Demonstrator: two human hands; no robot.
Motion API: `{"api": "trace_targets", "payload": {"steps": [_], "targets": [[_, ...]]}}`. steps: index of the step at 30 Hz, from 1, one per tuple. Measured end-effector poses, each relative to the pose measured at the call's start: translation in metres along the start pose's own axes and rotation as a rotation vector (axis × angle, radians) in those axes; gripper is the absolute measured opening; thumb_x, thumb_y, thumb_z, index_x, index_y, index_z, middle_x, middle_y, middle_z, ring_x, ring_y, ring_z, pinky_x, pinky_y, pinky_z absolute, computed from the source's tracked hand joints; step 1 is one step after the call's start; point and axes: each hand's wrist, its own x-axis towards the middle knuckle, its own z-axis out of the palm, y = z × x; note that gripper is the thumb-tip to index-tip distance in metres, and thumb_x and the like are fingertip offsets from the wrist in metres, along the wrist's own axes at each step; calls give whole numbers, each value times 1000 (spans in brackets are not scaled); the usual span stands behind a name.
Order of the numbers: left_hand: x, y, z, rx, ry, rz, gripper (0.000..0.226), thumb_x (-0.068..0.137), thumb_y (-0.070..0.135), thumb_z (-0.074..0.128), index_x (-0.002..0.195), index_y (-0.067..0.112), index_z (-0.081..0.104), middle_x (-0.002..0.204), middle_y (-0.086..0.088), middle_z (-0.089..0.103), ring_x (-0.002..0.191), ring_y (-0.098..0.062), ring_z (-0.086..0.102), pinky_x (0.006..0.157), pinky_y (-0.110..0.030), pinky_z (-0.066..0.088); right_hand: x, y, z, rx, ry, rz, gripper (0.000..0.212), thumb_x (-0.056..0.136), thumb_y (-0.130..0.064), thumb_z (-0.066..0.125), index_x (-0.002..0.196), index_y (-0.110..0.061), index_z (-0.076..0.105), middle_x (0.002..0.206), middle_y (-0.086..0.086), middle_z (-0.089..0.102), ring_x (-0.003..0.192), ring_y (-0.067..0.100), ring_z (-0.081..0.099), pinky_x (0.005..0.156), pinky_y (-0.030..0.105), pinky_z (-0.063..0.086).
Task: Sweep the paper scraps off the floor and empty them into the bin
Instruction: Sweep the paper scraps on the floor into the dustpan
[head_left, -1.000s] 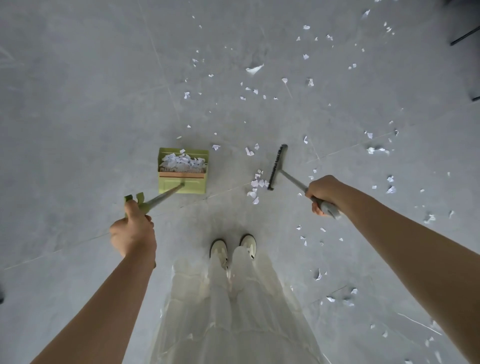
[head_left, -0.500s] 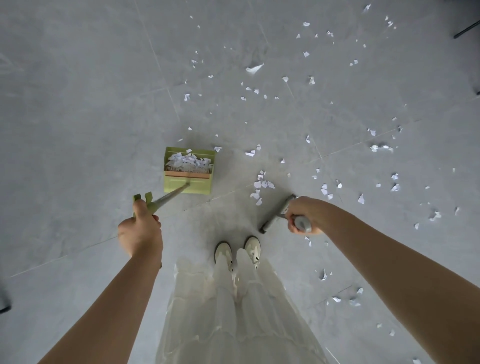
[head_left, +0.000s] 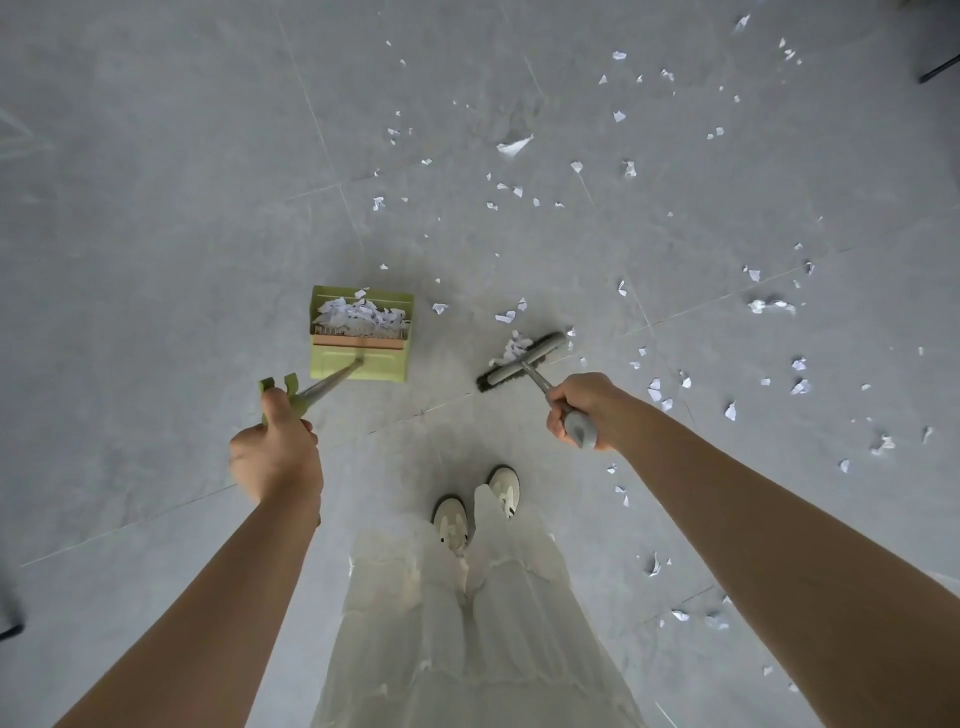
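A green dustpan (head_left: 358, 364) stands on the grey floor ahead of my feet, with a heap of white paper scraps (head_left: 358, 312) inside. My left hand (head_left: 278, 452) grips the green end of its long handle. My right hand (head_left: 582, 410) grips the grey handle of a broom whose head (head_left: 522, 361) lies on the floor to the right of the dustpan. A small clump of scraps (head_left: 514, 347) sits against the far side of the broom head. Many more loose scraps (head_left: 618, 117) are scattered ahead and to the right.
My two white shoes (head_left: 475, 506) and a pale long skirt fill the lower middle. A dark thin leg of some furniture (head_left: 937, 70) shows at the top right corner. A dark object (head_left: 8, 618) sits at the left edge. No bin is in view.
The broom head has swung from close by my feet out to the floor right of the dustpan, now lying crosswise with scraps against it. The dustpan and left hand barely moved.
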Motion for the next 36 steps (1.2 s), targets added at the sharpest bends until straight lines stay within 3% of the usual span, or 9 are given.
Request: {"api": "trace_targets", "payload": {"steps": [5,11,14,16,21,25,30,34,36], "targets": [[4,13,7,11,14,5,54,84,57,40,58,13,56,59,-4,58,64,-30,55,62,-41,48,1,-13,-20,74,33,14,18,95,2,38,81,-8,45,67,4,35,38,12,34,35,13,35],[0,32,24,6,21,-12,54,84,58,39,59,14,57,60,-4,59,64,-30,56,64,-41,49,-19,-48,-39,-74,125,14,22,95,4,36,76,-7,40,68,5,38,46,15,33,35,13,36],[0,44,34,-15,37,-34,54,85,58,39,60,14,57,61,-4,59,65,-29,56,65,-40,49,-23,-70,-48,-190,164,43,24,94,3,33,74,-9,38,41,5,46,27,14,36,31,11,31],[0,50,41,-28,52,-52,54,83,60,39,60,14,58,61,-4,60,66,-29,57,66,-41,51,-21,-80,-52,-260,202,52,24,94,4,33,74,-9,39,25,5,38,17,14,32,31,11,31],[4,66,52,-42,79,-80,53,83,59,39,60,15,59,61,-4,61,68,-29,57,67,-44,53,-10,-103,-49,-423,176,47,22,95,7,34,76,-4,39,59,5,40,27,13,34,32,11,33],[12,77,59,-69,117,-87,52,83,57,38,58,16,59,58,-3,59,68,-30,56,68,-45,52,-6,-128,-30,-511,81,49,17,94,8,35,83,-3,42,39,6,45,24,15,38,31,12,33],[30,94,65,-105,152,-106,53,82,58,39,58,15,59,57,-3,58,65,-29,56,63,-41,48,2,-153,9,-523,12,6,13,94,7,37,89,-4,42,68,11,42,27,14,40,34,15,38],[58,112,64,-113,166,-111,50,82,55,39,59,15,59,58,-3,58,64,-29,55,61,-38,46,14,-175,46,-414,-27,-44,13,94,7,41,88,-2,48,72,10,41,44,15,40,37,17,39],[72,120,62,-115,164,-110,49,80,55,39,59,15,59,57,-3,59,64,-29,55,62,-40,46,21,-183,58,-355,-25,-66,13,94,7,43,85,-2,48,74,9,39,43,15,39,38,18,39]]}}
